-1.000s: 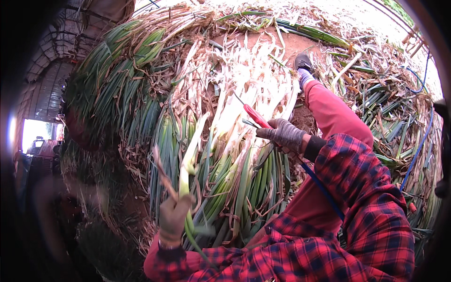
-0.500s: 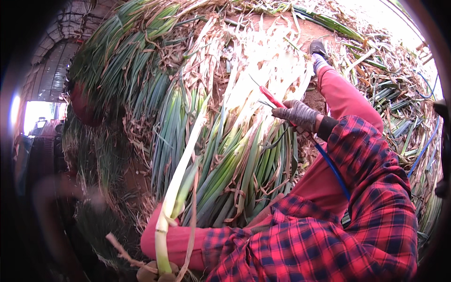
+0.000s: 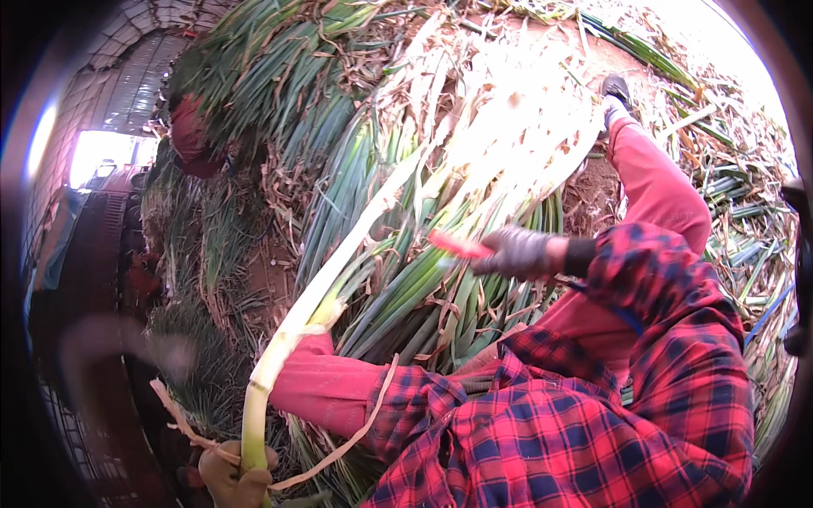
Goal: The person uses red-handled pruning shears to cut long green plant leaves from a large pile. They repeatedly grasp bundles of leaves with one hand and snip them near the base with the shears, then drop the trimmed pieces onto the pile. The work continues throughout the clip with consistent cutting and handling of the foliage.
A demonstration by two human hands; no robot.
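Observation:
My left hand (image 3: 233, 476), in a tan glove, is closed round the green end of a long green onion (image 3: 296, 317). Its pale white stalk slants up and to the right across my bent knee, with a dry strip of leaf trailing beside it. My right hand (image 3: 521, 254), in a grey glove, grips a red air blow gun (image 3: 457, 244), blurred by motion, to the right of the stalk. Between my legs lies a pile of green onions (image 3: 423, 279), dry brown leaves among the green. Part of the blow gun is hidden in my fist.
A large heap of green onions (image 3: 262, 76) rises at the far left, with a dark red shape (image 3: 195, 140) beside it. Loose dry leaves (image 3: 720, 161) cover the ground at the right, where a blue hose (image 3: 771, 313) runs. Bare soil (image 3: 593, 186) shows near my outstretched leg.
My right hand with the blow gun has moved down and slightly left, toward the onion. My left hand has shifted left, and the onion leans more to the right. The whole view has turned slightly.

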